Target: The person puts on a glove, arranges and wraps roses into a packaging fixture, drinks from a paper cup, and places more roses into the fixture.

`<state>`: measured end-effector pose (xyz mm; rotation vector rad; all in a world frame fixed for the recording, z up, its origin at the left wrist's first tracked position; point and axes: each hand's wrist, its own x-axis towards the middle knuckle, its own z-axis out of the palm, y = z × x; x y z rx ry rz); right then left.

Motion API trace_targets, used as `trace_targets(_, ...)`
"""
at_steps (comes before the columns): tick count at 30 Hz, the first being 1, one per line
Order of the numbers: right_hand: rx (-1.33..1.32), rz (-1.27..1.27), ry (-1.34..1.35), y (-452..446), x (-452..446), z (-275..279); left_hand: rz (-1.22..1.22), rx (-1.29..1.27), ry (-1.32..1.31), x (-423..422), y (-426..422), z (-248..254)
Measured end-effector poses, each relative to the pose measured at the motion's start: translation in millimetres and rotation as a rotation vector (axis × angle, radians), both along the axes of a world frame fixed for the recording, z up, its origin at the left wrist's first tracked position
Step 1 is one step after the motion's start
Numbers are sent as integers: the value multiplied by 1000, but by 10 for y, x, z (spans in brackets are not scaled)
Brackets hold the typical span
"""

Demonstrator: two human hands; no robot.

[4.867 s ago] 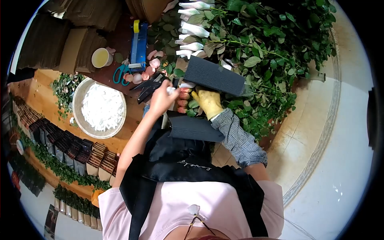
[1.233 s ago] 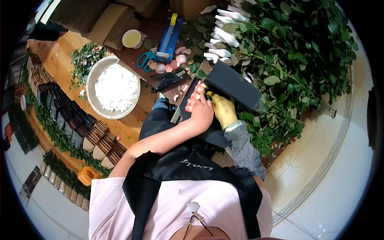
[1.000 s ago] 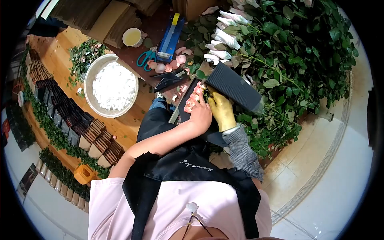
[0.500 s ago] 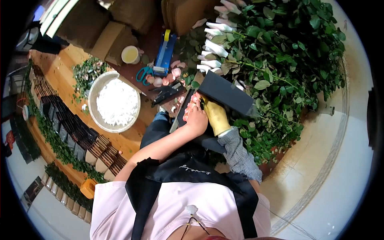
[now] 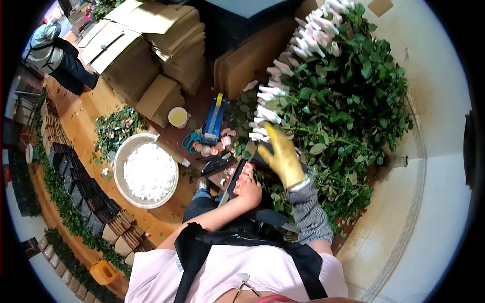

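Note:
My bare left hand (image 5: 250,194) is closed over a row of coral-pink rose heads (image 5: 244,177), which lie along a dark, narrow tray or stand in front of my lap. My right hand (image 5: 283,157), in a yellow glove, is raised with thumb and fingers apart and nothing visible in it. It overlaps a black slab-like piece (image 5: 260,157), mostly hidden behind the glove. Just beyond my gloved fingertips lie rose heads in white sleeves (image 5: 269,115), with long leafy stems (image 5: 333,121) stretching to the right. Whether the glove touches them I cannot tell.
A black tool (image 5: 218,163), loose petals (image 5: 214,150), teal scissors (image 5: 190,143), a blue tape dispenser (image 5: 214,121) and a cup (image 5: 177,117) lie ahead. To the left stands a tub (image 5: 119,171) of white pieces. Cardboard stacks (image 5: 177,45) rise behind; another person (image 5: 63,63) stands far left.
My gloved hand has left the black slab and moved up toward the sleeved roses, fingers spreading. The slab sits lower and is more hidden. My left hand stays at the coral roses. The view has shifted.

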<state>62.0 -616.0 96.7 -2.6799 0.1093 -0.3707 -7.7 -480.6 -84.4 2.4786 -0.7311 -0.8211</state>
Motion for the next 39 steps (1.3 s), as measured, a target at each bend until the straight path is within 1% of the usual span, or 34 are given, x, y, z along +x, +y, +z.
trace_targets(1,-84,-5,-75,-51,325,228,-7,52,202,139,14,302)
trace_targets(2,-193,-15,-203,-108,673,422,-19,112,188,154,-1,372)
trace_targets(3,-261,54,-325,-159,1075,720,-29,75,118,128,-5,291)
trace_targets(4,-412,16,-412,-167,1449,956,-18,60,98,116,-16,238)
trace_targets(5,-497,-34,-427,-137,1800,1205,8,51,89,106,-21,211)
trace_targets(6,-583,-90,-386,-128,2140,1398,18,51,80,103,-36,181)
trace_targets(7,-677,-84,-445,-265,2521,1401,10,68,65,103,-56,145)
trace_targets(9,-788,-114,-432,-402,3005,1350,-135,183,-24,63,-126,51)
trace_targets(11,-850,-148,-442,-423,3068,1406,-295,294,-110,-15,-165,-41)
trace_targets(13,-798,-162,161,-396,2898,1643,-240,260,132,120,-78,209)
trace_targets(14,-786,-197,-64,-515,2835,1640,-204,250,249,194,-34,342)
trace_targets(15,-854,-319,-171,-523,2670,1782,-265,268,148,119,-154,69)
trace_targets(16,-919,-448,-267,-535,2452,1917,-254,261,132,107,-128,115)
trace_targets(18,-852,-471,-517,-863,2061,2128,-239,261,112,101,-136,171)
trace_targets(20,-699,-443,-746,-933,1583,2355,-264,258,61,79,-114,165)
trace_targets(22,-497,-531,-774,-893,1188,2479,-300,198,-73,-18,-132,-74)
trace_targets(23,-315,-702,-692,-814,1012,2535,-327,194,-66,-56,-119,-144)
trace_targets(24,-405,-821,-620,-716,861,2645,-348,194,-63,4,-94,-68)
trace_targets(25,-401,-916,-709,-748,703,2667,-277,162,40,112,-25,245)
trace_targets(26,-393,-1004,-800,-810,536,2697,-279,171,35,134,-55,187)
trace_targets(27,-455,-1047,-899,-819,394,2751,-509,287,-90,125,-99,60)
trace_targets(28,-516,-1086,-990,-811,226,2808,-362,229,-17,99,-79,45)
trace_targets(29,-480,-1015,-1097,-860,-58,2821,-215,160,49,67,-50,34)
trace_targets(31,-528,-893,-1187,-888,-531,2837,-122,121,50,155,26,465)
trace_targets(32,-572,-831,-1193,-899,-747,2824,-127,84,0,118,51,422)
trace_targets(33,-619,-759,-1158,-889,-924,2785,-131,48,-51,78,76,374)
trace_targets(35,-711,-585,-1042,-854,-1239,2647,-350,99,-104,175,94,359)
trace_targets(36,-747,-484,-963,-816,-1369,2549,-482,141,-176,183,96,306)
trace_targets(38,-776,-279,-770,-727,-1594,2332,-470,104,-158,200,115,334)
trace_targets(39,-757,-191,-666,-682,-1681,2220,-481,107,-195,213,120,367)
